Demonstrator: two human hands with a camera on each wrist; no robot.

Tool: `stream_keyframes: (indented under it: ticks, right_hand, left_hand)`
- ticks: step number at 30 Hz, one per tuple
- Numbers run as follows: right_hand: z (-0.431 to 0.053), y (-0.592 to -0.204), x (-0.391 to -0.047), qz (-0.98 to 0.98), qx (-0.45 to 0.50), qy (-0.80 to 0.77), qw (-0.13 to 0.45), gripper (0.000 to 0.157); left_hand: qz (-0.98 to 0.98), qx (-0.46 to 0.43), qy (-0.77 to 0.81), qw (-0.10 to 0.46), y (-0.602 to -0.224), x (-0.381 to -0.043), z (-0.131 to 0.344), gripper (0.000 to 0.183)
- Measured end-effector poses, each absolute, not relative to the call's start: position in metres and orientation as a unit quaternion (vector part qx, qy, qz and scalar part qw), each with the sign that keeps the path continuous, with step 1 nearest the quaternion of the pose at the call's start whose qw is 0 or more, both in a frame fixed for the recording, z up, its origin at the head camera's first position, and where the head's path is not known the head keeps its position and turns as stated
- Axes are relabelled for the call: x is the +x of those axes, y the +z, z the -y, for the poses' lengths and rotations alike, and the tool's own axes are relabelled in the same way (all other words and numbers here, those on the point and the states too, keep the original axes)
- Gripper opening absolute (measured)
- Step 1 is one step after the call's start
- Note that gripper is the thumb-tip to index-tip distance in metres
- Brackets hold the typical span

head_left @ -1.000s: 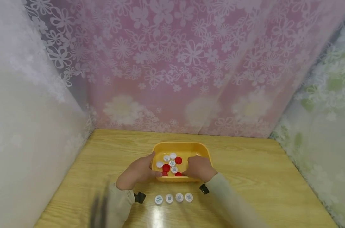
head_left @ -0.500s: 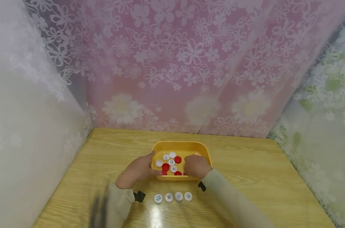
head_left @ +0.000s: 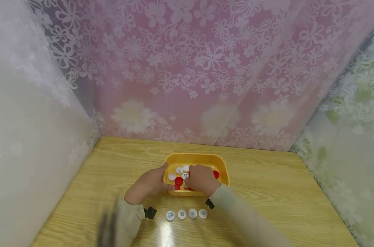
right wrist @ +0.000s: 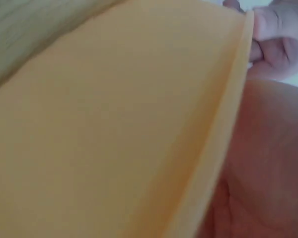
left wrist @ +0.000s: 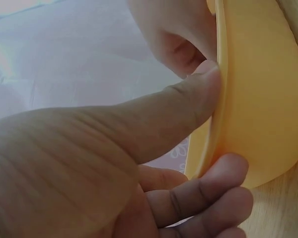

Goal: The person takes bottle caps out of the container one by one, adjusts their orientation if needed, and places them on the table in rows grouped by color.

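A yellow plastic tray (head_left: 197, 157) stands on the table, with red and white bottle caps in it. My left hand (head_left: 150, 185) grips its left end, the thumb on the rim and the other fingers outside, as the left wrist view shows. My right hand (head_left: 203, 179) reaches down into the middle of the tray, over the caps. Its fingertips are hidden, in the right wrist view by the tray wall. One red cap (head_left: 216, 174) lies alone at the tray's right end. To the left are white caps (head_left: 179, 170) and other red caps (head_left: 178, 181).
Several white printed caps (head_left: 182, 214) lie in a row on the wooden table (head_left: 267, 192), between me and the tray. Floral cloth (head_left: 187, 68) hangs behind the table and along both sides.
My right hand has moved left within the tray, from the right end to the middle. A red cap now shows where that hand was. My left hand has stayed on the tray.
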State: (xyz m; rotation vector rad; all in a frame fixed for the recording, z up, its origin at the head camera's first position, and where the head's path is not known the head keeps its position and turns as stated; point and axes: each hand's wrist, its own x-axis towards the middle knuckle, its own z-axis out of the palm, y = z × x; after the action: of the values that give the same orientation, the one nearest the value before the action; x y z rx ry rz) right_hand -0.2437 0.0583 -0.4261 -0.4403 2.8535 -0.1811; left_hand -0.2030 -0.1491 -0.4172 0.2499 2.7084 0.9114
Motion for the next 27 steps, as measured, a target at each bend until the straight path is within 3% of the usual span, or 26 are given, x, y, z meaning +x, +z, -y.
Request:
stream_keyframes:
  ticks: [4,10,15,27]
  right_hand:
    - [-0.048,-0.433,-0.243,-0.978,-0.15,-0.027,0.141,0.03]
    - [-0.044,-0.44,-0.246,-0.979,-0.153,-0.015,0.136,0.021]
    - [-0.048,-0.438,-0.246,-0.979,-0.165,-0.025,0.115,0.026]
    - [-0.077,-0.414,-0.225,-0.954,-0.26,-0.123,-0.08,0.029]
  left_hand:
    - [-0.933,0.101,0.32,0.132,-0.418,-0.202,0.151,0.1]
    - [-0.934,0.105,0.318,0.126,-0.417,-0.2,0.151,0.099]
    - [-0.935,0.103,0.316,0.123,-0.416,-0.199,0.151,0.1]
    - [-0.934,0.086,0.321,0.132,-0.417,-0.199,0.149,0.101]
